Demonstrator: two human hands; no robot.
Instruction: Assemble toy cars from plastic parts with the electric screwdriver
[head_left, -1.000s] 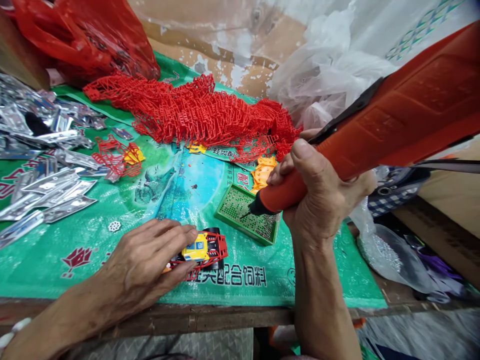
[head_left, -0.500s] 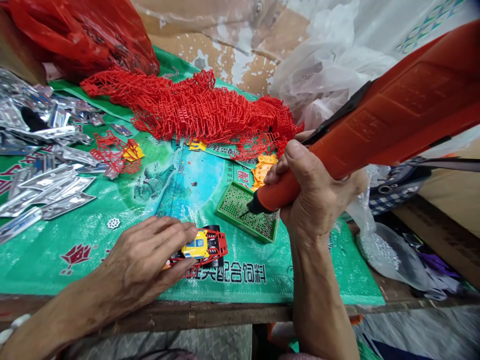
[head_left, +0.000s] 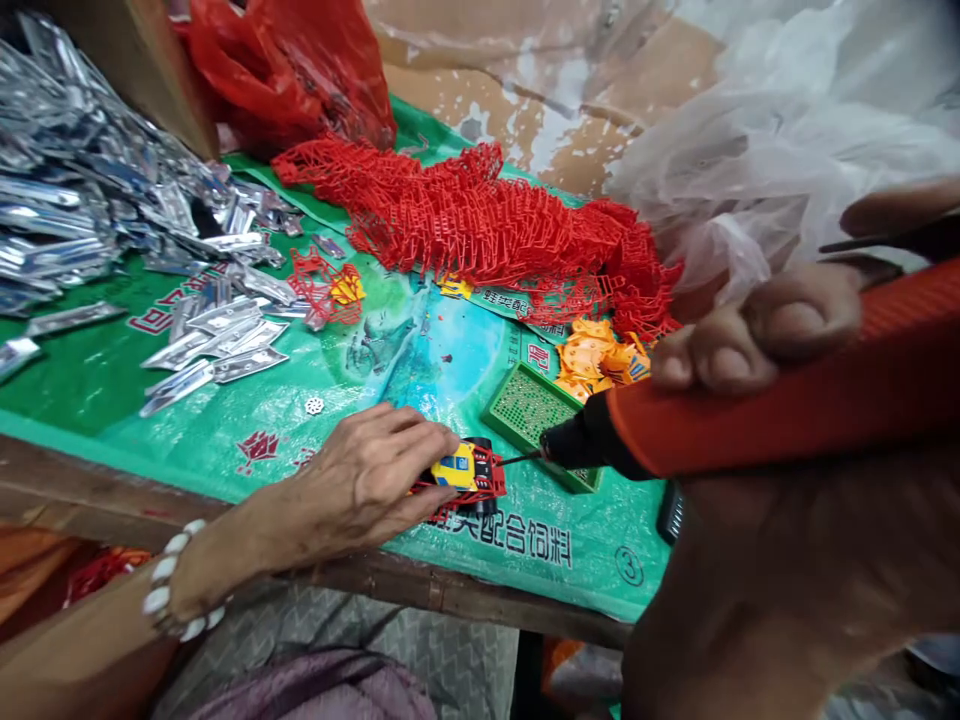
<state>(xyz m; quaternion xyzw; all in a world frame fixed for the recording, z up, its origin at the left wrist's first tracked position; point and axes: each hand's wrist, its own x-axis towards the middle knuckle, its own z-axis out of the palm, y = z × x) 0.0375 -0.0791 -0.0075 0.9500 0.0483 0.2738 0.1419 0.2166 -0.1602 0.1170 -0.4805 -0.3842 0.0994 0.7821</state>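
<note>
The left hand (head_left: 375, 475) grips the toy car (head_left: 463, 466) against the green sheet (head_left: 187, 450). Right of its fingertips, the bit (head_left: 519, 459) has swung from the green tray (head_left: 501, 425) to the car's end, seemingly bringing tool to work; the right hand (head_left: 780, 540) clasps the red driver (head_left: 697, 430).

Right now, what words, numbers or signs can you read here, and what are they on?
"配合饲料": green sheeting, front; characters before it partly covered.
"3", circled: sheeting, front right.
"蛙类配": sheeting, farther back.
"配", red: sheeting, behind the green tray.
Too small or unclear to read: the toy car's marking, red characters at left.
</note>
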